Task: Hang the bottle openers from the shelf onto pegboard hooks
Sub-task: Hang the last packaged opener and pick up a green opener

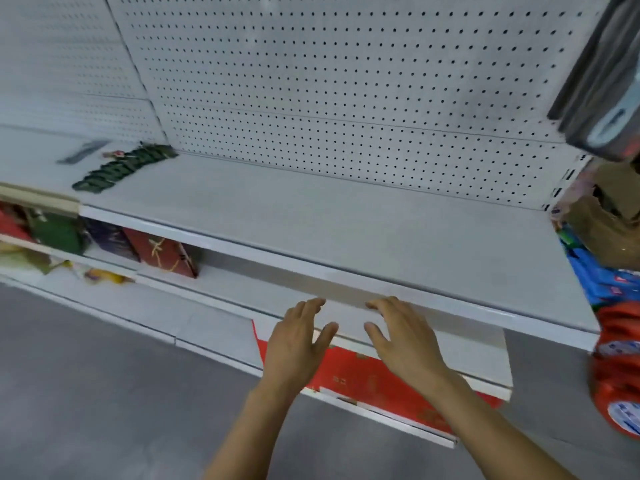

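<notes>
A shop aisle. White metal gondola shelving across the middle of the frame, backed by perforated pegboard filling the top. Boxed goods in red and green on the lower tier at left, packaged items hanging at upper right, bright packets crowding the right edge. Grey floor at lower left.

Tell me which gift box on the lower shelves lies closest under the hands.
The flat red gift box directly beneath both hands, on the lowest shelf. The dark red box with a gold bow pattern, the purple one and the green one stand far left.
</notes>
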`<state>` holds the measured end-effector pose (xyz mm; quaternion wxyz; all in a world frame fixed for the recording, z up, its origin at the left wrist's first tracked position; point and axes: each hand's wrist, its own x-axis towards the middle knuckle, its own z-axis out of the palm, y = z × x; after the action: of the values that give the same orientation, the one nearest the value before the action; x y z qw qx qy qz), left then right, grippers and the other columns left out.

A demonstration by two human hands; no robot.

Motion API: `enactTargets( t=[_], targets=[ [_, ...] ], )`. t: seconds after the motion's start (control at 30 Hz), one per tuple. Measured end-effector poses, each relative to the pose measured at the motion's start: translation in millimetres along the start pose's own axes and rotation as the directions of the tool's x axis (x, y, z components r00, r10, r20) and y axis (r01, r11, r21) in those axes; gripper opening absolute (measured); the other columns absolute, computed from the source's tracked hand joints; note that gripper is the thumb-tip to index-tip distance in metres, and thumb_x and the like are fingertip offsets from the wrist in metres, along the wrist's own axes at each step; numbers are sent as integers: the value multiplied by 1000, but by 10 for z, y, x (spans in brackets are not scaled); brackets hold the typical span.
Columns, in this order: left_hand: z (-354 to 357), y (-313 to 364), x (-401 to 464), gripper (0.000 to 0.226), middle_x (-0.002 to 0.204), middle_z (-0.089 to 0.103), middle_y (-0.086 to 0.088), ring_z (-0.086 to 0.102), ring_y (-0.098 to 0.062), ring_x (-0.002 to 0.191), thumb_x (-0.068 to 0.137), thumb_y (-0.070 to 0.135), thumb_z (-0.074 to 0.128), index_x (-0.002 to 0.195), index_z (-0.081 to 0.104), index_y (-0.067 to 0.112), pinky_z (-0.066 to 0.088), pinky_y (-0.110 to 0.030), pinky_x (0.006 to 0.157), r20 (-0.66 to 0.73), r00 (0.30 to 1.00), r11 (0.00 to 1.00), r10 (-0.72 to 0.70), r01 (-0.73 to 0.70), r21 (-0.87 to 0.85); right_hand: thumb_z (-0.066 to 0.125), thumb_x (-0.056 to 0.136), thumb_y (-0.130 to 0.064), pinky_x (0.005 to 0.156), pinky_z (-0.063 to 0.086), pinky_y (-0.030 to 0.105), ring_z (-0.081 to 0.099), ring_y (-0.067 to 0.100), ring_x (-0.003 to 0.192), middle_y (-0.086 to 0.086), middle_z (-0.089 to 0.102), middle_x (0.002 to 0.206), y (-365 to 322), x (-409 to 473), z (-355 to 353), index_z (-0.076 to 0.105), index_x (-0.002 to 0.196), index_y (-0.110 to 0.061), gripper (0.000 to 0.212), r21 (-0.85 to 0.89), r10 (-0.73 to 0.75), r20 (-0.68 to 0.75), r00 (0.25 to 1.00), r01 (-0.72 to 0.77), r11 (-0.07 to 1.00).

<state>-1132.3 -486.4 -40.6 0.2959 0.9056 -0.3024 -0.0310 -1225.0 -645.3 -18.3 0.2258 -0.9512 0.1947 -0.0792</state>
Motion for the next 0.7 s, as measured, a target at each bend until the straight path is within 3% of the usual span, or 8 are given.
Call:
enactTargets(
  t=[0.27,0.5,0.7],
  targets=[
    [-1103,-1568,42,50,139,54,6,53,-13,123,95,52,46,139,42,30,47,-33,100,-26,987,986,-157,158,59,46,98,-35,99,39,32,50,12,123,-10,48,137,-1582,653,976,44,132,-29,35,50,-84,124,989,79,996],
    [-2139,-2825,231,45,134,57,6,54,-13,119,96,48,46,136,46,27,48,-32,96,-53,981,974,-188,194,121,48,97,-39,95,44,32,54,12,119,-10,50,137,-2994,1284,1698,43,133,-31,37,133,-128,140,982,109,985],
    [-2678,-3626,575,45,128,59,11,56,-8,113,95,53,44,133,48,31,52,-31,92,-110,969,968,-223,234,90,51,95,-39,83,43,24,54,7,114,-13,54,130,-3768,1923,2030,47,127,-31,33,195,-160,144,977,131,972]
  ],
)
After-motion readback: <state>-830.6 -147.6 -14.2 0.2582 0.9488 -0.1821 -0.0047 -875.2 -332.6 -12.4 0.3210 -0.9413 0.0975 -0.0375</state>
